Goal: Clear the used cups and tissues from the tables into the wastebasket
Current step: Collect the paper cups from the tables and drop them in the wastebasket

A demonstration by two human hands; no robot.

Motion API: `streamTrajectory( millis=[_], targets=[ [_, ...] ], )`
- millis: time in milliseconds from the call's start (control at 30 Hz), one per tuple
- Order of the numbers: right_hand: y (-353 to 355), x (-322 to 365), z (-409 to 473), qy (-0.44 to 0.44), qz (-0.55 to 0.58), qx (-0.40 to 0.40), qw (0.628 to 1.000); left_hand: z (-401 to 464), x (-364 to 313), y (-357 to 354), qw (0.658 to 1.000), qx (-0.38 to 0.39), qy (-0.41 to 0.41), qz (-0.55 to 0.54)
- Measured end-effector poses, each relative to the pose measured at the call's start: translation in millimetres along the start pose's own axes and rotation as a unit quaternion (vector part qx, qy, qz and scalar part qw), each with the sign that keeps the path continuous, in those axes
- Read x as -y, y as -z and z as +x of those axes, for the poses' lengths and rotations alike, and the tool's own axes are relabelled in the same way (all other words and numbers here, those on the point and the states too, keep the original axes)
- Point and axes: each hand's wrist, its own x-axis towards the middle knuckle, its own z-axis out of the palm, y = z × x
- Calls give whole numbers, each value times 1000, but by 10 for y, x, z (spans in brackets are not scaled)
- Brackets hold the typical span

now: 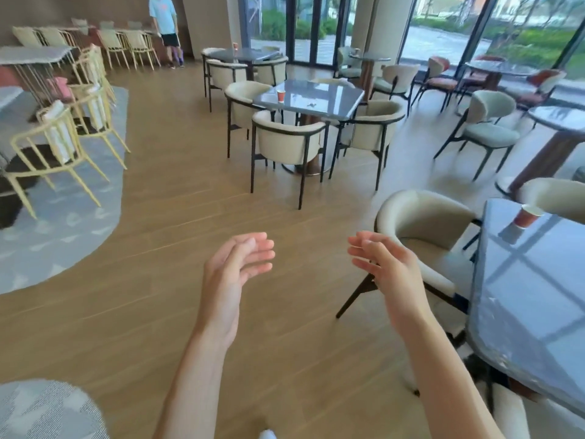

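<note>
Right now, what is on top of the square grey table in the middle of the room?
On the square grey table an orange paper cup stands upright near its left edge, and a small dark scrap lies nearer the centre, too small to identify. The cup's contents are hidden.

A cup (526, 216) stands on the near table (522, 299), right of the hands (311, 264).

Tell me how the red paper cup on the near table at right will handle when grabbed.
The red paper cup looks thin-walled, so probably light and easily crushed. It stands upright near the near table edge; a nudge could tip it, and the glossy top may let it slide. Contents can't be seen.
</note>
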Motion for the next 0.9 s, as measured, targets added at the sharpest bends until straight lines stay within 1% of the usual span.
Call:
streamTrajectory(
  millis=[167,267,467,533,667,767,900],
  targets=[
    [-181,172,997,14,2,-88,996,1350,-77,-389,997,72,-1,-5],
    [-263,236,1477,19,8,-128,992,1953,-74,-689,993,121,-2,-3],
    [-402,48,2570,1,33,-185,982,2973,296,-1271,975,222,22,14],
    [-430,-38,3046,2,36,-196,980,3396,446,-1423,973,230,29,20],
    [-528,-203,4157,6,57,-202,978,4423,647,-1689,977,206,26,39],
    [-660,-171,5018,1,81,-200,976,5248,602,-1903,981,188,16,50],
    [-736,12,5946,13,82,-207,975,6190,499,-2313,981,189,-3,36]
  ],
)
